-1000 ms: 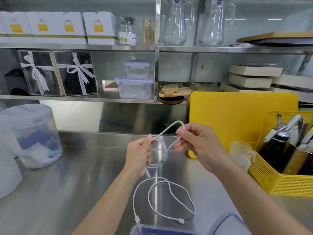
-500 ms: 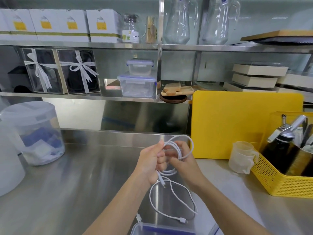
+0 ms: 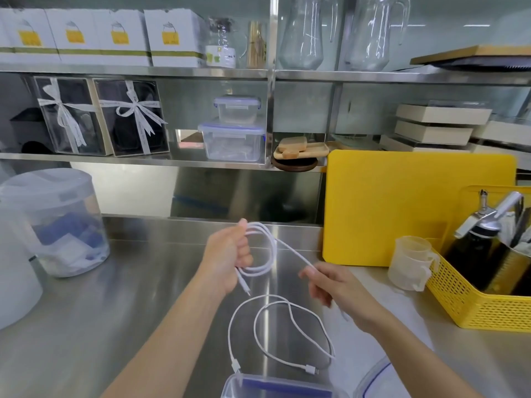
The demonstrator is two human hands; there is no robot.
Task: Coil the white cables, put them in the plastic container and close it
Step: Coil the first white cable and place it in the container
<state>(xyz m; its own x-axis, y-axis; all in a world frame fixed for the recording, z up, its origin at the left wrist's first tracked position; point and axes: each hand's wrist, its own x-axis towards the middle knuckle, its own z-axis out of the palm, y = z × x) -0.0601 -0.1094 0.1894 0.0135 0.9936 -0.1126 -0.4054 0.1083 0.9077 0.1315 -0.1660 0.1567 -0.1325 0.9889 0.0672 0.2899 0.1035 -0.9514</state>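
My left hand (image 3: 230, 258) holds a small coil of white cable (image 3: 265, 248) above the steel counter, one plug end dangling below my fist. A straight run of that same cable leads down and right to my right hand (image 3: 330, 285), which pinches it between the fingertips. A second white cable (image 3: 290, 334) lies in loose loops on the counter below both hands, its two plugs near the bottom. The clear plastic container (image 3: 275, 387) with a blue-rimmed edge shows at the bottom edge, and its lid (image 3: 376, 380) lies to the right of it, partly behind my right forearm.
The steel counter (image 3: 129, 297) holds a round clear tub (image 3: 57, 222) on the left. A yellow cutting board (image 3: 416, 208) leans at the back right, with a small measuring cup (image 3: 411, 262) and a yellow basket (image 3: 482, 294) of bottles beside it. Shelves behind carry boxes, containers and jugs.
My right hand has moved away from the left, down and to the right, drawing a length of cable out straight. The left hand keeps the coil, which now has more loops.
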